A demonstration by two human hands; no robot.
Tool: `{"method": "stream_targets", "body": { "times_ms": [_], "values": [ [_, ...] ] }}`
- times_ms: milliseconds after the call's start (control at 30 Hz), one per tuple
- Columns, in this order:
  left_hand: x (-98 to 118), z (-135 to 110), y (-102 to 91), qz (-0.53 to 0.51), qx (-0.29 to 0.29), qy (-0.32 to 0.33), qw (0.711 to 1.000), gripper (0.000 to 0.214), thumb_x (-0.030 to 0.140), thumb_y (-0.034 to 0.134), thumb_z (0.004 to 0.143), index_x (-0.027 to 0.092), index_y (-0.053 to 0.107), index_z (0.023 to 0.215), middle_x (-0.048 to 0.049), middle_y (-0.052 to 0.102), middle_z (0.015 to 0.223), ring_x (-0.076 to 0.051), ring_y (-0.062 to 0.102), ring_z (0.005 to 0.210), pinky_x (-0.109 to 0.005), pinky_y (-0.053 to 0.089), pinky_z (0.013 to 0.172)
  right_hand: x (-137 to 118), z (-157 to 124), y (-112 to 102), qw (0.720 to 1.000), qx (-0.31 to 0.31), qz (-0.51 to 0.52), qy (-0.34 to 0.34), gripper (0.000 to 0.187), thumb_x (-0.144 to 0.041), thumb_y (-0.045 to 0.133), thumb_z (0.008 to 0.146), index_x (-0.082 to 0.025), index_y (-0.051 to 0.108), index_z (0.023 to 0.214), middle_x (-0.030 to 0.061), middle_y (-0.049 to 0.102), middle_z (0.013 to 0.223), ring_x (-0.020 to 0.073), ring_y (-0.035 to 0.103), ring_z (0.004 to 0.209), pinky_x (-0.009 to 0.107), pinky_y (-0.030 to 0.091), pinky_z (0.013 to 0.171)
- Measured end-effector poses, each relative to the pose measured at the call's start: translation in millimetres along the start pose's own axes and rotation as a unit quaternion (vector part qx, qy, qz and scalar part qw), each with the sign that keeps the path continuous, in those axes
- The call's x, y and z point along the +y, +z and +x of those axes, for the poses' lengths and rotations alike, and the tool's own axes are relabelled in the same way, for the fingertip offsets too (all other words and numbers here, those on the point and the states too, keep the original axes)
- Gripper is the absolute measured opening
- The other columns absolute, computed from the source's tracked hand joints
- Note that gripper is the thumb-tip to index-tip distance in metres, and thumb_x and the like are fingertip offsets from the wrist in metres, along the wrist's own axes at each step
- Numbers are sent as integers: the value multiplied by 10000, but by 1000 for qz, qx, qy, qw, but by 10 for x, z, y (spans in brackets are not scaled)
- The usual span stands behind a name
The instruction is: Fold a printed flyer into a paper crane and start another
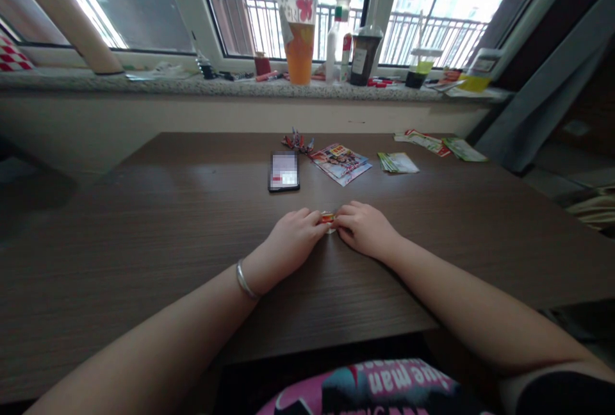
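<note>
Both my hands meet over the middle of the table point(168, 223). Between their fingertips is a small folded piece of paper point(327, 217), red and yellow with a pale lower edge. My left hand point(295, 235), a silver bangle on its wrist, pinches the paper's left end. At the right end, the curled fingers of my right hand point(362, 226) grip it. Most of the paper is hidden by the fingers. Beyond my hands lie a phone point(284, 171) with a blurred screen and a stack of colourful printed sheets point(341, 162).
A spiky folded paper piece point(298, 141) sits behind the phone. Green-edged cards point(398, 162) and more leaflets point(427, 141) lie to the right. On the windowsill point(163, 86) stand a tall cup of orange drink point(301, 50), a dark drink cup point(364, 56) and bottles.
</note>
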State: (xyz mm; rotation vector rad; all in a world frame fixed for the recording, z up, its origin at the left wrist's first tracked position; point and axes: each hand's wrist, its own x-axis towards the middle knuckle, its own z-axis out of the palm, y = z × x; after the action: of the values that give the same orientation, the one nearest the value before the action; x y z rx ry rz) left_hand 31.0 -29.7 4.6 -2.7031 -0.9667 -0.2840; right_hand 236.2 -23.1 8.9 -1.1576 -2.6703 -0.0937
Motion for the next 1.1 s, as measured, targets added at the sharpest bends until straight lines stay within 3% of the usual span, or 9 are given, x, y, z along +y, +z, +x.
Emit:
{"method": "stream_targets", "body": {
  "times_ms": [167,433,833,1100],
  "values": [
    [35,11,-22,-7,-10,-11,1000,237,151,490,921,202,618,1114,-68,616,1025,-202,549,876,-325,447,742,-74,31,-44,998,-32,-46,14,236,-213,479,901,-171,708,941,92,660,930,208,559,870,313,415,768],
    [-31,-25,-103,2,-33,-18,999,319,189,517,888,260,621,1181,-55,642,1027,-214,567,874,-326,426,681,-2,-27,-116,997,-47,-18,51,256,-266,474,913,-232,726,941,45,681,923,188,593,869,285,401,745],
    [-63,-17,-226,-18,-56,-40,997,221,173,519,859,188,720,951,-81,676,930,-215,614,842,-324,464,703,65,-50,-123,999,-31,-9,39,225,-248,517,890,-233,740,916,59,687,882,198,595,831,304,413,735],
    [-70,-11,-200,-53,-62,-36,996,264,147,503,848,181,704,1015,-96,637,966,-217,598,880,-343,501,792,105,-48,-65,998,-15,34,51,180,-232,569,857,-220,748,868,67,678,902,201,590,854,317,440,777]
  ]
}}
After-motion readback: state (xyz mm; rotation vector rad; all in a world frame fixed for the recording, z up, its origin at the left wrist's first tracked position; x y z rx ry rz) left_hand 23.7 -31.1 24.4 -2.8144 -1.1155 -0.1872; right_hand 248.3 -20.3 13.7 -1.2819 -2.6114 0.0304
